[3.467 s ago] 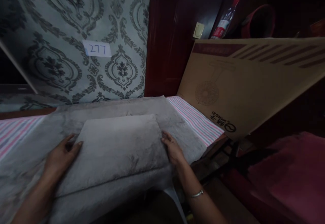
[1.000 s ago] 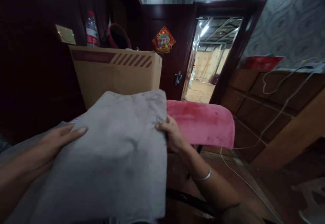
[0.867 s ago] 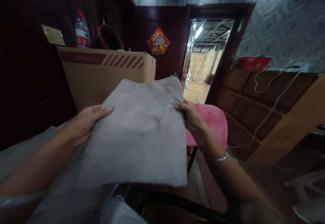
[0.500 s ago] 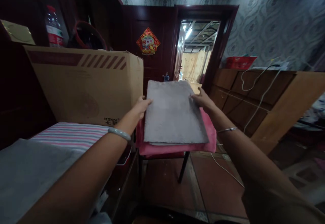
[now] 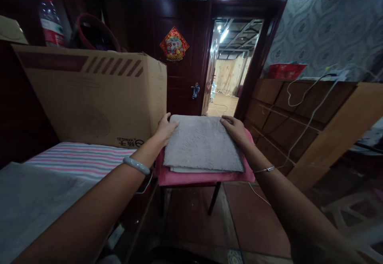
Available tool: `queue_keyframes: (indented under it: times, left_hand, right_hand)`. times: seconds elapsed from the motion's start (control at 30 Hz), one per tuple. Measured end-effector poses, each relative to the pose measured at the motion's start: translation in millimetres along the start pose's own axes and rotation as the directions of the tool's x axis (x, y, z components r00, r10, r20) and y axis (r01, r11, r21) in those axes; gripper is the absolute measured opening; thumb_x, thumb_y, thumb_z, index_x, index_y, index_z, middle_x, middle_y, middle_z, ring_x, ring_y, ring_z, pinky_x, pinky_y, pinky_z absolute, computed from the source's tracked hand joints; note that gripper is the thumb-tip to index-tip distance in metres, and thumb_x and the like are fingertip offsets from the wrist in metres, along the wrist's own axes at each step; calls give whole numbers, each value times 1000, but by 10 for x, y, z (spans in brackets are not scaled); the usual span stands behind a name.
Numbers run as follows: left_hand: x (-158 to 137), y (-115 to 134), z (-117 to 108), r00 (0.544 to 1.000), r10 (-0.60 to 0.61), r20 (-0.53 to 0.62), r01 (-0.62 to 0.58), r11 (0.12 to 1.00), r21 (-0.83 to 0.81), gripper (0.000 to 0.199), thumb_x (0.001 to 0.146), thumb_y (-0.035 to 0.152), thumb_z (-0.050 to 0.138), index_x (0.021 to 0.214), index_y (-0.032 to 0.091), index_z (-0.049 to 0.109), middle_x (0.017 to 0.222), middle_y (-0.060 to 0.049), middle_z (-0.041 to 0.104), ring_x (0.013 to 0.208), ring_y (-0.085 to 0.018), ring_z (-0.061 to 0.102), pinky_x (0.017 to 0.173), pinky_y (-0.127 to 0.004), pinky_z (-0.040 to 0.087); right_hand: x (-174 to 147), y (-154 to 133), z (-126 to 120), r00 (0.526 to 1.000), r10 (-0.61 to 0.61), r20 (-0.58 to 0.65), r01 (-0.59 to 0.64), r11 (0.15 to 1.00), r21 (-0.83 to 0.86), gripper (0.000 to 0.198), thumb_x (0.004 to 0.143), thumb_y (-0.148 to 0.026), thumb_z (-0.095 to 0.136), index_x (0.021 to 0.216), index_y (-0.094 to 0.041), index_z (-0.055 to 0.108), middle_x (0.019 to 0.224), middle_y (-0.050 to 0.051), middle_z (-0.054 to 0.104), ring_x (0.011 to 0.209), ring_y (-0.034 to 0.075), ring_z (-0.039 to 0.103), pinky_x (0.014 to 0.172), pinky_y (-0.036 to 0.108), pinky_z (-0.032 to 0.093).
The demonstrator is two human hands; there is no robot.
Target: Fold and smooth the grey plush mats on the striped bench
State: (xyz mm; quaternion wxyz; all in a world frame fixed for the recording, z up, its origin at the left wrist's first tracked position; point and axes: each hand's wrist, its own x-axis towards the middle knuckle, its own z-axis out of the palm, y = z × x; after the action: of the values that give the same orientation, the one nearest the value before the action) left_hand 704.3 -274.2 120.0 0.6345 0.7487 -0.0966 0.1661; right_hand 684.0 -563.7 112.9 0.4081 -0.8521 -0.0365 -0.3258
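A grey plush cloth [image 5: 203, 144] lies over a stool with a pink cover [image 5: 206, 178]. Along its near edge a white layer [image 5: 185, 169] peeks out underneath. My left hand [image 5: 165, 130] pinches the cloth's far left corner, thumb on top and the other fingers partly hidden at the edge. At the far right corner, my right hand [image 5: 235, 130] has its fingers closed on the cloth's edge. Each wrist wears a bangle.
To the left stands a large cardboard box [image 5: 95, 96] beside a striped cloth [image 5: 80, 158] and a grey sheet [image 5: 36, 200]. Wooden cabinets [image 5: 275, 116] with trailing white cables flank the right side. Behind is an open doorway [image 5: 230, 84].
Both hands have lowered the far edge of the grey cloth, which was raised and now lies nearly flat on the stool. The view has shifted slightly.
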Motion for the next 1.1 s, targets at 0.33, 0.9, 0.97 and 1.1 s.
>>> queue_keyframes:
  times: [0.33, 0.9, 0.97, 1.1]
  left_hand:
    - [-97, 150, -131, 995, 86, 40, -92, 976, 197, 47, 77, 24, 65, 123, 15, 63, 128, -13, 64, 118, -26, 60, 108, -41, 43]
    - [-303, 89, -68, 836, 224, 500, -541, 483, 689, 89, 78, 73, 57, 149, 22, 40, 158, -17, 34, 147, -37, 25, 117, -55, 27]
    - [-312, 53, -74, 835, 242, 494, -546, 480, 687, 88, 80, 73, 55, 150, 23, 38, 159, -16, 33, 148, -37, 24, 118, -56, 27]
    - [-344, -14, -120, 829, 257, 497, -556, 484, 676, 89, 80, 73, 55, 152, 24, 35, 162, -15, 28, 150, -38, 17, 119, -58, 23]
  right_hand:
    - [7, -50, 6, 999, -42, -1, 41, 988, -147, 37, 90, -38, 48, 112, -23, 74, 118, 8, 73, 112, 28, 65, 101, 42, 46]
    - [-143, -480, 199, 837, -322, 442, 520, 721, -459, 65, 98, -63, 34, 147, -23, 48, 145, 10, 56, 132, 31, 48, 110, 48, 33]
    - [-125, -474, 187, 835, -312, 453, 521, 712, -470, 66, 98, -65, 33, 147, -23, 47, 145, 9, 56, 132, 31, 48, 110, 48, 34]
    - [-134, -484, 177, 840, -310, 446, 519, 697, -495, 67, 98, -65, 32, 147, -23, 47, 146, 8, 55, 133, 31, 48, 110, 48, 34]
